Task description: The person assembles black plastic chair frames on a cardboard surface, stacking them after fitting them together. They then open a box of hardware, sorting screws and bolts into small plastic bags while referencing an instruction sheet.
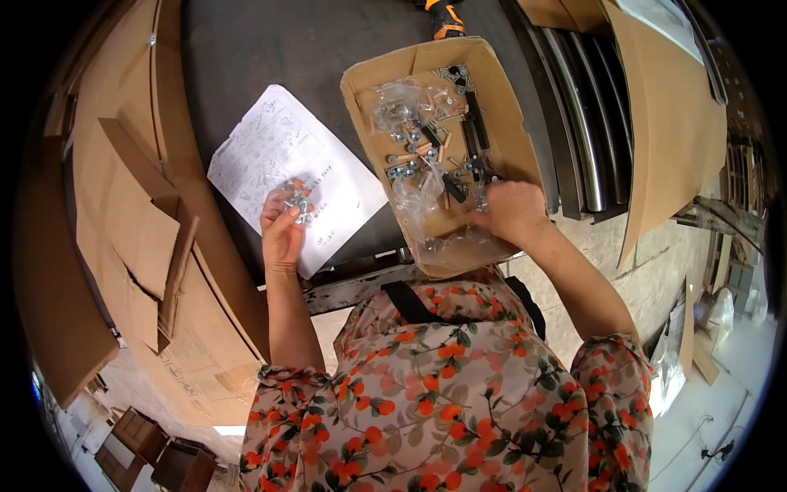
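Observation:
My left hand is closed on a small clear plastic bag with shiny metal fittings in it, above a white sheet of paper that bears drawings and handwriting. To the right stands an open cardboard box with loose hardware inside. My right hand reaches over its near right corner, fingers curled down among the contents; something shiny shows at the fingertips, but I cannot make out what it is. Around it lie black bars, wooden dowels, metal cam fittings and crumpled clear bags.
Paper and box rest on a dark work surface. An orange and black power tool lies beyond the box. Large cardboard pieces stand along the left. Metal rollers and another cardboard sheet are at the right.

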A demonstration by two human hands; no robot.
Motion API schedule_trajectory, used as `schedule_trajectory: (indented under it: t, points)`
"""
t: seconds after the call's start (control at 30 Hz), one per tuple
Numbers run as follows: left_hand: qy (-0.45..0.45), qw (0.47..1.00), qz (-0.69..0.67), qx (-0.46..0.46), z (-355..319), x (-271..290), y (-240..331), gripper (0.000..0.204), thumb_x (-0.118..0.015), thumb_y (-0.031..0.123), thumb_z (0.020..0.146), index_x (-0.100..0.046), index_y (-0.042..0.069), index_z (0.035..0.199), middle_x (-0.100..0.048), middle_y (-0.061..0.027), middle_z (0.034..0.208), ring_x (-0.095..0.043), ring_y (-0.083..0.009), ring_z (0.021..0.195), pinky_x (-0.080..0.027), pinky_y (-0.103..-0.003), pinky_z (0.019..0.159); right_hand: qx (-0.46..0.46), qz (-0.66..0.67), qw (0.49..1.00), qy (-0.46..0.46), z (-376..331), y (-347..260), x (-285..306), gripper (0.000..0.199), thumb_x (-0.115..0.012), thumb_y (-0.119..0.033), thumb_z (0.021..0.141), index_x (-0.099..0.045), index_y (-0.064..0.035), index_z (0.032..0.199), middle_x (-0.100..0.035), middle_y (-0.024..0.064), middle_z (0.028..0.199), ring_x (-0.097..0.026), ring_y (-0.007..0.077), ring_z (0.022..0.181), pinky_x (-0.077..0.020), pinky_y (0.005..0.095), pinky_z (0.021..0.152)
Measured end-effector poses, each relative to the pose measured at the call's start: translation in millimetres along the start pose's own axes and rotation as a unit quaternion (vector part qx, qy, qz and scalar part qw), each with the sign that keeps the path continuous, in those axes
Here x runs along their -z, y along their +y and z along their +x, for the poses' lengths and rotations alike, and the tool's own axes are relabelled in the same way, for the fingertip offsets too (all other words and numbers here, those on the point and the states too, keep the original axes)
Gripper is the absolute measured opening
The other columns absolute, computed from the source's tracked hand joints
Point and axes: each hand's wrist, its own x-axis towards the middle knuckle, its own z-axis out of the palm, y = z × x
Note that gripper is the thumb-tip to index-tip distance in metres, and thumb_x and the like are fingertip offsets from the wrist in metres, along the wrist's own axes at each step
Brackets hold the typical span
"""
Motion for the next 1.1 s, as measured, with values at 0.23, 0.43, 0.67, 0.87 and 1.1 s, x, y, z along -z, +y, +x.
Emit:
schedule_trajectory:
  t: [0.23, 0.43, 0.67, 0.87, 1.1]
  points:
    - [0.011, 1.000, 0.004, 0.001, -0.4, -3.4, -0.1, 0.032, -0.063, -0.008, 0.070, -0.056, -0.001, 0.101, -0.055, -0.0169, 0.115, -0.057, -0.0284, 0.100, -0.053, -0.037, 0.078, 0.030, 0.006, 0.999, -0.029, 15.3, 6.2, -20.9, 0.035, -0.059, -0.035, 0.079, -0.068, -0.0024, 0.086, -0.067, 0.0169, 0.084, -0.065, 0.0314, 0.083, -0.0513, 0.0395, 0.076]
    - [-0.010, 0.999, 0.033, 0.001, 0.1, -0.2, 0.6, 0.036, -0.064, -0.003, 0.071, -0.054, 0.000, 0.106, -0.054, -0.0165, 0.117, -0.056, -0.0263, 0.103, -0.051, -0.035, 0.084, 0.022, 0.003, 0.998, -0.066, 19.0, 5.6, -10.7, 0.023, -0.056, -0.012, 0.075, -0.065, -0.0041, 0.095, -0.067, 0.0140, 0.086, -0.065, 0.0299, 0.084, -0.0520, 0.0393, 0.071]
    - [0.015, 1.000, 0.012, 0.009, 1.0, -5.0, 2.0, 0.033, -0.063, -0.008, 0.069, -0.056, 0.000, 0.101, -0.056, -0.0166, 0.112, -0.058, -0.0281, 0.098, -0.054, -0.037, 0.077, 0.116, 0.001, 0.993, 0.009, 11.9, 7.1, -5.4, 0.034, -0.060, -0.008, 0.071, -0.057, -0.0067, 0.105, -0.066, 0.0118, 0.078, -0.065, 0.0293, 0.081, -0.0511, 0.0393, 0.069]
    - [0.035, 0.999, 0.032, 0.018, 1.3, -9.7, 4.3, 0.031, -0.063, -0.007, 0.069, -0.056, 0.000, 0.099, -0.056, -0.0165, 0.112, -0.058, -0.0277, 0.098, -0.053, -0.037, 0.077, 0.162, -0.016, 0.987, 0.010, 30.5, 19.1, -4.8, 0.019, -0.060, -0.008, 0.072, -0.063, -0.0075, 0.091, -0.066, 0.0120, 0.079, -0.065, 0.0292, 0.082, -0.0505, 0.0387, 0.070]
    - [0.023, 0.998, 0.053, 0.015, -0.2, -3.3, 2.1, 0.038, -0.064, -0.002, 0.072, -0.053, -0.001, 0.108, -0.054, -0.0171, 0.117, -0.057, -0.0262, 0.100, -0.053, -0.035, 0.080, 0.216, 0.061, 0.972, 0.075, 45.7, 5.8, 29.8, 0.015, -0.062, -0.017, 0.076, -0.062, -0.0063, 0.086, -0.064, 0.0139, 0.074, -0.063, 0.0313, 0.078, -0.0481, 0.0435, 0.068]
